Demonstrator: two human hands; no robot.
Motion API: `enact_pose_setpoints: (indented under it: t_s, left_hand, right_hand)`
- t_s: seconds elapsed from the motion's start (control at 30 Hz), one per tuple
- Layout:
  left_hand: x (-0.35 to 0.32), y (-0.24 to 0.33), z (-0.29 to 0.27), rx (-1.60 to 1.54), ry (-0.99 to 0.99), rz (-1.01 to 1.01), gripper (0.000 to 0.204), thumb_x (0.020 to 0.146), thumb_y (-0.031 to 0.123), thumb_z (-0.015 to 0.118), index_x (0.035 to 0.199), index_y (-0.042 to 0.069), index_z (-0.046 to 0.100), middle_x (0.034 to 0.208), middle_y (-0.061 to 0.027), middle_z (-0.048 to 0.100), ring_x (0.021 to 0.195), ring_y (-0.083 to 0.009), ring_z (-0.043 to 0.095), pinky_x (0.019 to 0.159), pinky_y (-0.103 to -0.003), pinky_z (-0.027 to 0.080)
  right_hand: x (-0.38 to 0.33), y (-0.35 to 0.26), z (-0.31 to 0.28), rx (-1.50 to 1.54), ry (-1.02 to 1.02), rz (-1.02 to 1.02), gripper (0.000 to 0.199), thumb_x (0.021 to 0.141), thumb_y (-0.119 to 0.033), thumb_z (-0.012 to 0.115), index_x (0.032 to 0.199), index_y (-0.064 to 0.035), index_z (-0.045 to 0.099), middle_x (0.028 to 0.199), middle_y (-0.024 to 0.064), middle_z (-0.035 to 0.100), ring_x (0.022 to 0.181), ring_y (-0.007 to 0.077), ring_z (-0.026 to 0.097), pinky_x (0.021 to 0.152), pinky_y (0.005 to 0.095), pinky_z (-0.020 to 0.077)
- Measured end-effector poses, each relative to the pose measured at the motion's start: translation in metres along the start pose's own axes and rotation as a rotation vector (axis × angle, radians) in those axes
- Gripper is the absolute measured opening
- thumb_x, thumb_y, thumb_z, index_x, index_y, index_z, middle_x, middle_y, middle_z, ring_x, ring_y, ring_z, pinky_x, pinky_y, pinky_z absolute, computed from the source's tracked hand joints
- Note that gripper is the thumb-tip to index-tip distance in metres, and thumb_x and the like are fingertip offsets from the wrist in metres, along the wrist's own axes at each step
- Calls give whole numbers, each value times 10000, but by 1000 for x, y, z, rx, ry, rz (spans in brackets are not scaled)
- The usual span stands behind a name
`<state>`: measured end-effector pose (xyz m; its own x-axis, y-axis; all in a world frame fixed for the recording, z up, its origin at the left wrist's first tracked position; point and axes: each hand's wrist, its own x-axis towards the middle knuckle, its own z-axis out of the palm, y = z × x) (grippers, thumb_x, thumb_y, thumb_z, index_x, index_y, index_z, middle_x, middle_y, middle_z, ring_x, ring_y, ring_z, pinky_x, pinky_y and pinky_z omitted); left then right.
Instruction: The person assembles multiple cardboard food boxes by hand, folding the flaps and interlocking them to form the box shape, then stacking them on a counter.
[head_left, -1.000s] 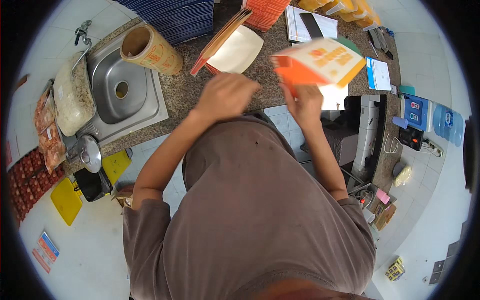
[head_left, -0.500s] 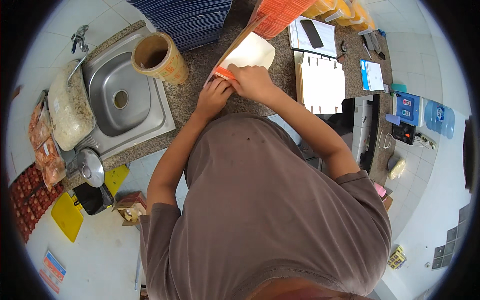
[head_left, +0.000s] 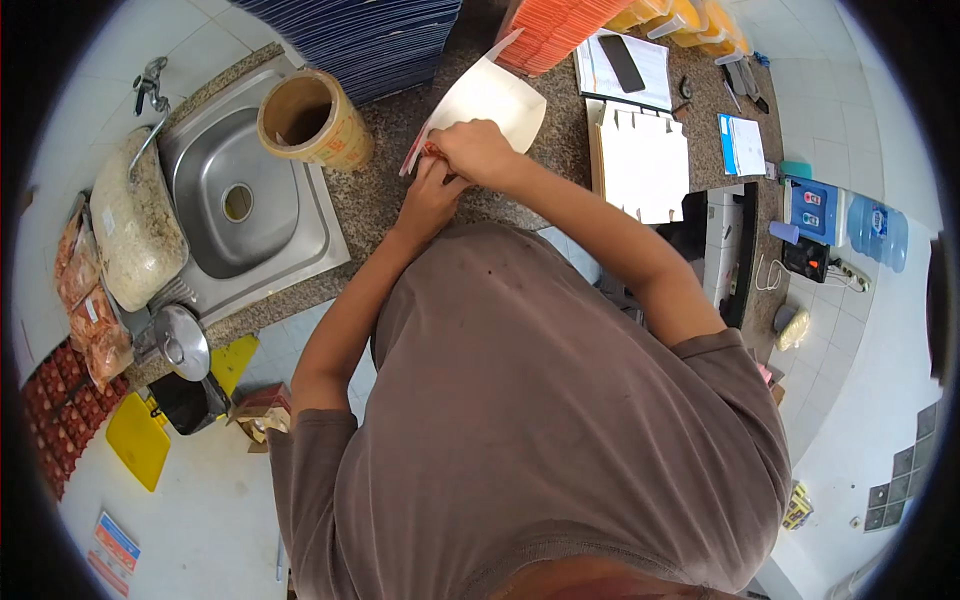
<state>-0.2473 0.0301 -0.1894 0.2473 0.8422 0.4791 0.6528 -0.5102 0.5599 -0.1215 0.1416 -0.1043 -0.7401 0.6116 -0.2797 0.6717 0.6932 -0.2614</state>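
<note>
A partly folded paper food box [head_left: 497,105], white inside with orange outside, lies on the granite counter in front of me. Both hands meet at its near left corner. My right hand [head_left: 476,152] reaches over the edge, its fingers curled and pinching the corner flaps. From below, my left hand [head_left: 430,200] closes its fingers on the same corner, beside the right one. Some fingertips are hidden behind the card. Right of the box sits a pile of flat white box blanks [head_left: 645,165].
Behind stand tall stacks of nested blue boxes [head_left: 350,45] and orange boxes [head_left: 560,30]. A round tan container [head_left: 335,140] is beside the steel sink [head_left: 240,180] at left. A phone [head_left: 622,63] rests on papers at back right, near orange-filled tubs [head_left: 690,22].
The box's raised left side has tilted down and outward, showing more of the white inside. Both hands have shifted slightly at the corner, the right hand moving a little left and up.
</note>
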Motion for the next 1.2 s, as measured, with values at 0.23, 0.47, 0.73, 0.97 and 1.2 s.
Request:
enact_pose_setpoints:
  t_s: [0.23,0.47,0.73,0.97,1.2]
  left_hand:
    - [-5,-2,11,-145,40,-101,196,921,16,662,1110,-24,698,1237,-193,620,1175,-402,599,965,-500,523]
    - [16,45,-48,-250,48,94,145,884,-8,758,1028,-1,741,1018,-134,708,879,-327,711,757,-392,587]
    - [118,232,-207,-1318,162,303,35,904,70,711,876,51,719,934,-94,752,734,-230,715,617,-355,581]
    - [145,305,-210,-1688,22,123,93,917,88,723,849,51,672,937,-84,702,728,-238,699,577,-341,559]
    - [167,354,-174,-1773,-55,-96,164,930,105,736,821,51,626,940,-74,652,723,-246,683,538,-326,537]
  right_hand:
    - [-34,-26,24,456,223,65,478,1062,-449,583,1225,-13,690,927,268,751,898,455,730,848,525,579]
    - [-78,-19,-4,397,625,72,458,1040,-388,655,1295,-8,677,1042,228,763,984,440,730,915,476,576]
    - [-169,35,14,721,834,436,209,1006,-177,704,1139,-26,758,1076,188,784,1002,334,768,891,397,580]
    - [-214,54,25,778,866,531,181,999,-152,704,1104,-16,763,1024,155,797,961,305,783,852,372,585]
    - [-269,112,40,561,869,606,174,972,-176,715,1090,-66,778,968,167,789,906,368,770,795,409,598]
